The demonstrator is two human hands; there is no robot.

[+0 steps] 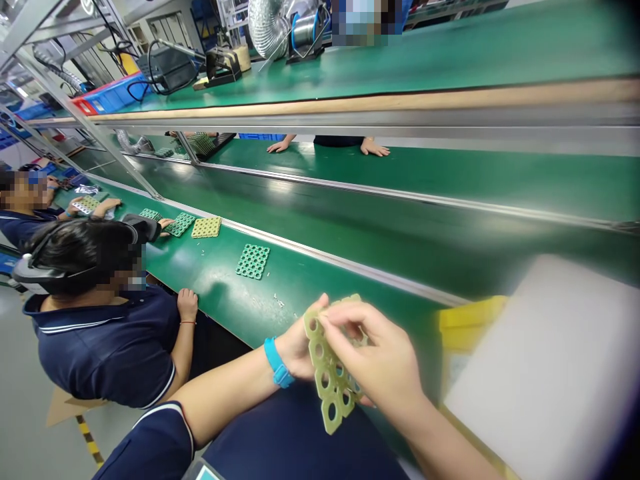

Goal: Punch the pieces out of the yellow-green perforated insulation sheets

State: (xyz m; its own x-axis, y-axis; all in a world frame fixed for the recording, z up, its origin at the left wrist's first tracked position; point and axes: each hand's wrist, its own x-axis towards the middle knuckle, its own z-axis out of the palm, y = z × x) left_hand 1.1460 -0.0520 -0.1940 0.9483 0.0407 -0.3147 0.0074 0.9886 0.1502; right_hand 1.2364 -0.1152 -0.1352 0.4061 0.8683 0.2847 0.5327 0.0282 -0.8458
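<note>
A pale yellow-green circuit board panel (325, 380) with rows of round holes is held tilted above my lap, near the bench edge. My left hand (299, 350), with a blue band at its wrist, grips it from behind; most of those fingers are hidden by the panel. In front, my right hand (383, 350) has thumb and fingers pinched at the panel's upper part. Whether a small piece lies in that pinch cannot be seen. On the green bench ahead lies a green panel (253, 261) with round holes, with small white scraps (279, 301) near it.
A yellow bin (470, 327) and a blurred white sheet (545, 373) stand close at the right. To the left sits a co-worker (105, 333); another yellow panel (207, 227) lies farther along the bench. A raised shelf (400, 87) crosses ahead, with another person's hands beneath it.
</note>
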